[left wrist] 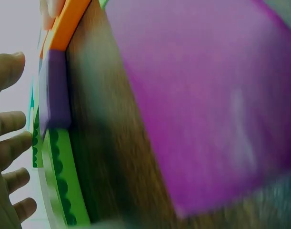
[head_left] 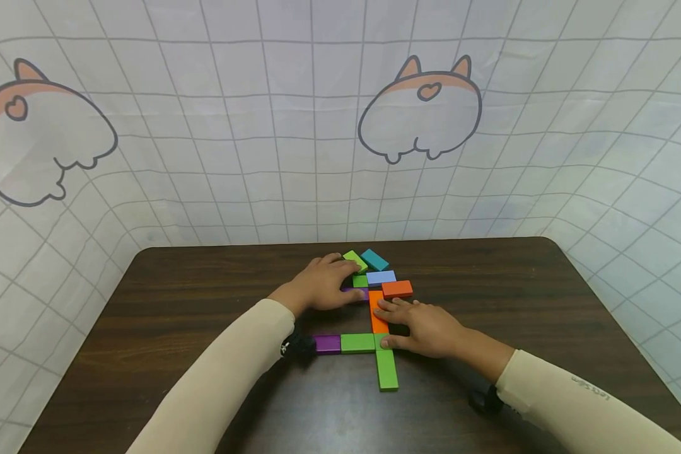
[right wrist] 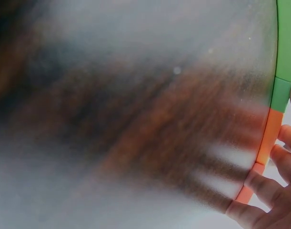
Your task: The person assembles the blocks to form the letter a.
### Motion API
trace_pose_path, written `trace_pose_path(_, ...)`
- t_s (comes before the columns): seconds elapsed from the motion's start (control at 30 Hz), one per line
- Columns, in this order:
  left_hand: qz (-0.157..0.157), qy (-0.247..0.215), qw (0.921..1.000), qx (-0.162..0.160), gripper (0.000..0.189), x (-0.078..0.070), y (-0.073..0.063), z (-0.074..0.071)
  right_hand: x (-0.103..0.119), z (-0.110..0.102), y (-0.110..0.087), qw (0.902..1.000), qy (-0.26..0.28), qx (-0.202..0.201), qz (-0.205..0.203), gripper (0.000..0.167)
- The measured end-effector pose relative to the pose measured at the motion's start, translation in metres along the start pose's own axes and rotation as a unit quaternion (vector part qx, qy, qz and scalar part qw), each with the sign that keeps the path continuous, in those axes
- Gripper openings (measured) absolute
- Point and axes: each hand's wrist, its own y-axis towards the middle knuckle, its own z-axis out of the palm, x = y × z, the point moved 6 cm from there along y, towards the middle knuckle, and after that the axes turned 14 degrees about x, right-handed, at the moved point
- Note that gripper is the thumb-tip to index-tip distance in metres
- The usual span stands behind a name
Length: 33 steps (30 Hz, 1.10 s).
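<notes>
Flat coloured blocks lie on the dark table in a joined pattern. My left hand (head_left: 326, 282) hovers at its far left side, thumb by a violet block (head_left: 356, 294) and fingertips by a lime block (head_left: 354, 259). Its fingers spread loosely in the left wrist view, gripping nothing. Fairly straight, the fingers of my right hand (head_left: 425, 328) rest against a long orange block (head_left: 378, 315), the thumb on a green block (head_left: 387, 371). In the right wrist view other fingertips reach a red-orange block (right wrist: 244, 194). The left hand partly hides the violet block.
Toward the back sit a teal block (head_left: 374, 260), a light blue block (head_left: 381, 278) and a small green block (head_left: 360, 281). A green block (head_left: 357, 343) and a purple block (head_left: 327, 344) extend leftward, close to the left wrist. Behind the table (head_left: 204, 277) hangs a white grid-patterned curtain (head_left: 284, 126).
</notes>
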Motion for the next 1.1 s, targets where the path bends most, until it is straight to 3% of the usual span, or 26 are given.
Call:
trace_pose_path(0.27, -0.022, -0.01, 0.9996, -0.013, 0.068, 0.024, -0.012, -0.005, 0.0, -0.001, 0.001, 1.0, 0.002, 0.002, 0.003, 0.07)
trace_pose_path(0.7, -0.026, 0.013, 0.9993, -0.021, 0.069, 0.056, -0.033, -0.005, 0.0, -0.001, 0.001, 1.0, 0.008, -0.003, 0.001, 0.072)
trace_pose_path(0.93, -0.03, -0.007, 0.998, -0.055, 0.061, 0.072, -0.044, -0.002, 0.001, -0.001, 0.0, 1.0, 0.009, -0.004, 0.002, 0.072)
trace_pose_path(1.1, -0.039, -0.014, 0.9974, -0.059, 0.051, 0.08, -0.051, 0.0, -0.001, -0.001, 0.002, 1.0, 0.006, 0.001, 0.005, 0.072)
